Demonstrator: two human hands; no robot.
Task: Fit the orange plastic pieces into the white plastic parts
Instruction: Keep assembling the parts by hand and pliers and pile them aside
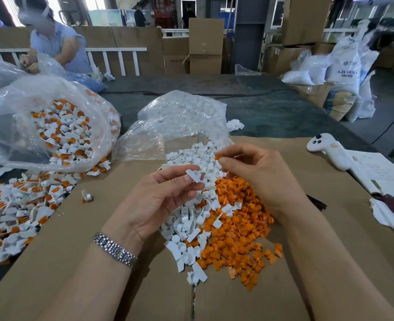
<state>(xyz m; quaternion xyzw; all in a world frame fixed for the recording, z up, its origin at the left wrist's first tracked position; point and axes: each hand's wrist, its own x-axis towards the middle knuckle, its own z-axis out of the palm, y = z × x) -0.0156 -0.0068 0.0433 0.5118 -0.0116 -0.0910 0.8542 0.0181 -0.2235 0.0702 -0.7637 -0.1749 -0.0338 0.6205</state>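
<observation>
Your left hand [159, 195] pinches one white part [195, 175] between thumb and fingertips, palm up, a metal watch [115, 249] on the wrist; your right hand [258, 174] pinches a small orange piece [217, 157] at the fingertips, mostly hidden by them, near the white part but not touching it. Beneath both hands, on the cardboard sheet [75, 239], loose white parts [186, 230] lie heaped against a pile of orange pieces [237, 230], the right wrist covering its far edge. Bare cardboard lies open to the near left. Left of that, assembled white-and-orange pieces [22, 205] run off the frame edge, and more fill a clear bag [59, 133]. Behind your hands a second clear bag [179, 121] spills white parts, its contents blurred by the plastic. At far right sits a white controller [328, 149] beside papers [381, 172] cut off by the frame
</observation>
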